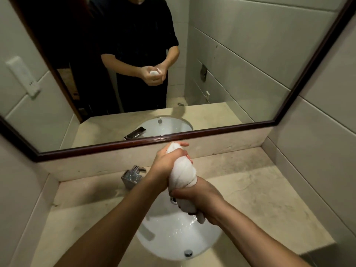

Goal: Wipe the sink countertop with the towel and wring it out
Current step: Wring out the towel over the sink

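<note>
Twisted white towel (183,175) held above the sink (169,239) basin, left hand (166,163) fingers curled tight round its far end, right hand (202,197) fingers wrapped round its near end.

Chrome faucet (133,175) below dark-framed mirror (240,64) reflecting, perhaps, a switch plate (23,77).

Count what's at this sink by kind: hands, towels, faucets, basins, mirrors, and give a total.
hands: 2, left hand and right hand
towel: 1
faucet: 1
basin: 1
mirror: 1
Total: 6
</note>
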{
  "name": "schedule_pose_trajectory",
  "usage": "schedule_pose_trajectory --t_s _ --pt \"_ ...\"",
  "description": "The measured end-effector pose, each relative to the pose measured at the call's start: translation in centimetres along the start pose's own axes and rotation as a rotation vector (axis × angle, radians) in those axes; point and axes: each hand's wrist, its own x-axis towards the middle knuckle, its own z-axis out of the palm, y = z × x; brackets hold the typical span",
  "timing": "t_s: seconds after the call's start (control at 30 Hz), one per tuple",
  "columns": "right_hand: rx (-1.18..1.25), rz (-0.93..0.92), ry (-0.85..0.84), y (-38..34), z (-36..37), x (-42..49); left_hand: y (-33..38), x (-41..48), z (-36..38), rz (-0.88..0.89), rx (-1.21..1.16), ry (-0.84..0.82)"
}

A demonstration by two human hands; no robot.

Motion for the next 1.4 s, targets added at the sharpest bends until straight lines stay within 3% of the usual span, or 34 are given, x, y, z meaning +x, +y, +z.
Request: schedule_pose_trajectory --t_s 0.43,0.6,0.7,0.83,1.0,1.07,1.13,1.23,1.4 --pt "-0.026 0.048 0.117 4.6 2.5 4.0 -4.6 1.0 -1.1 0.139 0.419 0.292" --pt "-0.124 -0.025 0.09 3.0 1.2 3.8 -3.6 0.8 -0.8 0.2 0.372 0.322" --pt "-0.109 -0.023 0.04 0.9 -0.5 2.2 -1.6 0.4 -0.6 0.147 0.215 0.191" --pt "0.266 0.026 -0.275 0.2 -2.4 0.4 -0.1 0.2 -2.2 0.008 -0.086 -0.239" --pt "0.5 0.146 -0.615 1.2 -2.0 1.4 -0.3 1.1 -2.3 -0.031 -0.387 -0.628" --pt "0.544 0.11 -0.632 1.2 -1.7 1.4 0.4 1.0 -1.6 -0.041 -0.391 -0.586" --pt "0.502 0.038 -0.537 0.8 -1.8 1.1 1.1 1.1 -1.3 -0.019 -0.299 -0.471" --pt "0.337 -0.047 -0.314 -0.4 -2.5 0.9 1.3 1.3 -1.0 -0.003 -0.184 -0.324" --pt "0.133 -0.053 -0.23 -1.5 -3.1 1.3 0.9 1.7 -0.1 0.05 -0.047 -0.148"
